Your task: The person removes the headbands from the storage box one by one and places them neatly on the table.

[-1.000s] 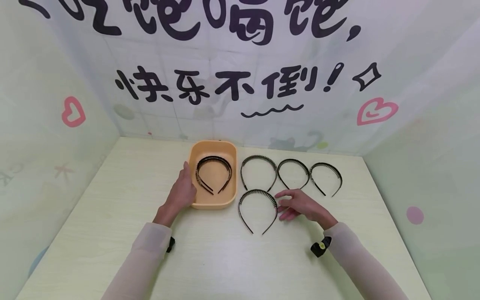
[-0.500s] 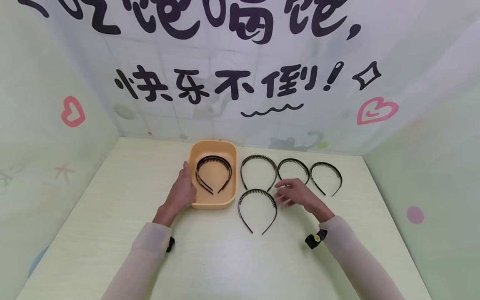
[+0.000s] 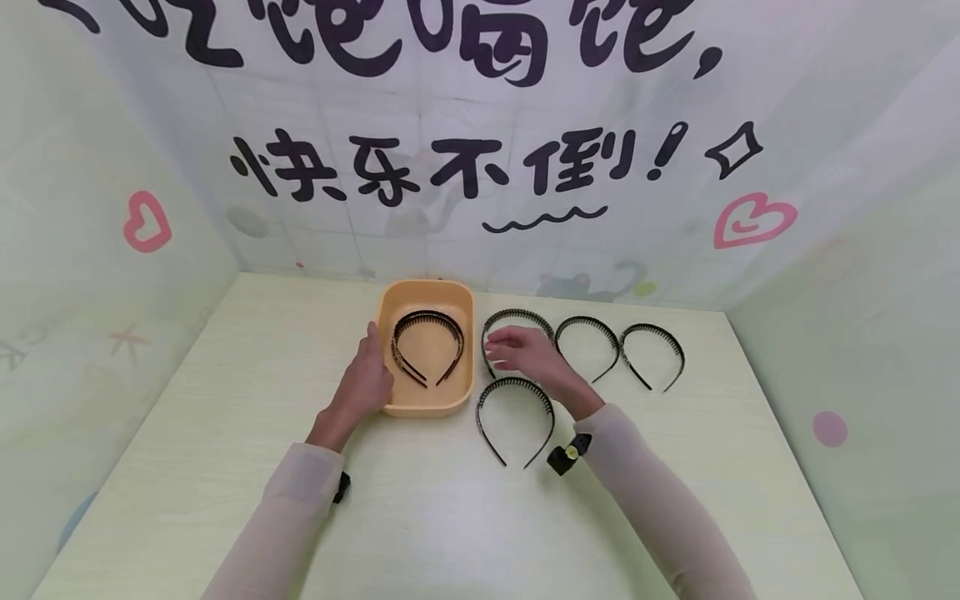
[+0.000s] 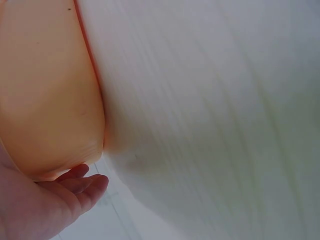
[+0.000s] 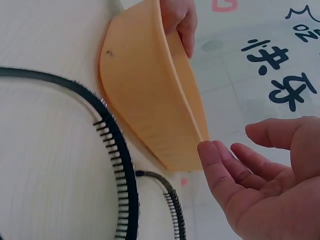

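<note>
From my end of the link I had the left hand (image 3: 366, 379) gripping the left side of the peach-coloured, rounded-rectangular plastic tray (image 3: 423, 412), which stood on the pale wood-grain desk (image 3: 420, 517); that hold seemed right to me, since so light a tray would probably skid if bumped. The right hand (image 3: 528, 354) hung over the back-left dark, arched, toothed headband (image 3: 517, 313), near the tray's right rim, its fingers loosely apart, the thumb held off from them and nothing between; whether a fingertip touched the band I could not tell. I took the step in hand to be a reach beside the tray, and judged it best done with a high wrist, so that the sleeve would not drag the front headband (image 3: 513, 382) below it. For any pick there, I would have favoured a pinch at the top of the arch, since the thin ends looked likely to swing or catch a neighbour. My count came to one tray, two hands and six headbands: two overlapping inside the tray, three in the back row on the desk, counting the middle one (image 3: 587, 320) and the rightmost one (image 3: 652, 327), and one in front.
</note>
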Action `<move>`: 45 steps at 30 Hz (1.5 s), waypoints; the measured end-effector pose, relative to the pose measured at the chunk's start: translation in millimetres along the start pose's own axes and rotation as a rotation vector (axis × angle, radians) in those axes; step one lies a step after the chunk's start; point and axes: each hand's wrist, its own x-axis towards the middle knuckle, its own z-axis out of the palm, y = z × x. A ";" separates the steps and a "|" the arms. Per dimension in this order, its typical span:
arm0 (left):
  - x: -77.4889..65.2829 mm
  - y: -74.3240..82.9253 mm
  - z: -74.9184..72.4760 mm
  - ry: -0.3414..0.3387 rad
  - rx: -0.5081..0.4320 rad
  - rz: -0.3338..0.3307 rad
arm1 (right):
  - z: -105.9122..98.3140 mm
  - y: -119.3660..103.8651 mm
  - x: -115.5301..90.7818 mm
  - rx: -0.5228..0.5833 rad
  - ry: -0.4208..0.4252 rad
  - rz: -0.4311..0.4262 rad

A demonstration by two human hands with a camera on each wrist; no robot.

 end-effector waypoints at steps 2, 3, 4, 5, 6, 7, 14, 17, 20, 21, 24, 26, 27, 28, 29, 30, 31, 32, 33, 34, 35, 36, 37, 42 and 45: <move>-0.3 -0.4 1.4 0.004 -0.001 0.003 | 8.6 -6.0 4.9 0.025 -0.020 -0.004; -0.4 -0.5 2.0 0.007 -0.004 0.004 | 12.4 -8.6 7.1 0.026 -0.030 -0.009; -0.7 -0.6 2.7 0.010 -0.006 0.006 | 16.0 -10.3 9.2 0.018 -0.039 -0.019; -1.1 -0.8 3.4 0.012 -0.009 0.006 | 19.3 -11.2 11.9 0.015 -0.049 -0.022; -1.5 -1.0 4.1 0.015 -0.011 0.006 | 22.6 -12.1 14.3 0.011 -0.061 -0.024; -2.2 -1.1 4.7 0.018 -0.015 0.005 | 26.1 -13.1 16.3 -0.001 -0.072 -0.027; -4.4 -1.2 9.7 0.037 -0.013 0.000 | 50.8 -17.5 29.1 -0.023 -0.096 0.032; -4.7 -1.2 10.6 0.040 -0.009 0.007 | 60.3 -19.9 31.8 -0.032 -0.079 0.073; -4.9 -1.3 10.8 0.036 0.000 0.007 | 69.0 -20.3 35.6 -0.048 -0.059 0.115; -4.9 -1.3 10.8 0.036 0.005 0.006 | 71.6 -20.3 36.8 -0.059 -0.052 0.129; -5.7 -0.8 11.0 0.035 0.004 0.001 | 78.2 -19.5 41.3 -0.093 -0.028 0.161; -6.3 -0.8 11.3 0.036 -0.001 0.000 | 81.5 -19.4 43.9 -0.118 -0.012 0.178; -6.6 -0.7 11.4 0.036 -0.005 0.000 | 82.8 -19.6 45.1 -0.132 -0.006 0.184; -7.0 -0.7 11.6 0.036 -0.008 0.000 | 83.8 -19.6 46.4 -0.139 -0.002 0.189; -7.1 -0.7 11.6 0.036 -0.011 0.002 | 84.7 -19.9 47.2 -0.152 0.000 0.193; -7.5 -0.7 11.5 0.038 -0.012 0.002 | 85.2 -20.0 48.1 -0.159 -0.002 0.197; -7.4 -0.7 11.3 0.040 -0.013 0.005 | 85.6 -20.3 49.0 -0.163 -0.003 0.200; -7.3 -0.5 10.9 0.042 -0.013 0.006 | 85.9 -20.6 49.9 -0.163 -0.006 0.200; -7.2 -0.3 10.5 0.044 -0.014 0.008 | 86.0 -20.9 50.7 -0.158 -0.006 0.199; -7.0 -0.3 10.1 0.046 -0.012 0.011 | 86.0 -21.2 51.4 -0.155 -0.002 0.197; -6.8 -0.3 9.8 0.048 -0.012 0.011 | 85.9 -21.5 52.0 -0.152 0.003 0.195; -6.3 -0.3 9.4 0.049 -0.011 0.014 | 85.8 -21.8 52.6 -0.148 0.008 0.195; -6.1 -0.4 9.1 0.049 -0.011 0.015 | 85.9 -21.8 53.4 -0.148 0.014 0.196; -4.3 -1.7 8.3 0.046 -0.010 0.022 | 86.4 -22.9 56.4 -0.138 0.046 0.193; -3.3 -2.8 7.9 0.050 -0.006 0.027 | 87.5 -25.0 58.0 -0.115 0.095 0.145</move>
